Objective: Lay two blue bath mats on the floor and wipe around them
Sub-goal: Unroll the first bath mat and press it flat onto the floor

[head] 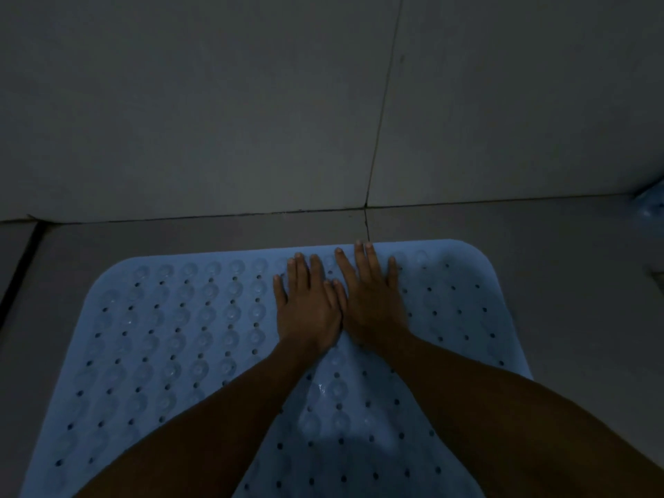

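Observation:
A light blue bath mat [172, 336] with rows of suction cups and small holes lies flat on the grey tiled floor, its far edge close to the wall. My left hand [305, 307] and my right hand [370, 300] rest side by side on the mat near the middle of its far edge. Both press down with straight, spread fingers, and the thumbs touch. A pale blue patch [652, 203], perhaps part of another mat, shows at the far right edge, mostly cut off.
A tiled wall [215, 102] rises just beyond the mat, with a vertical grout line [381, 113] right of centre. Bare floor [575, 264] runs to the right of the mat. A dark strip [21, 267] runs along the floor at the far left. The light is dim.

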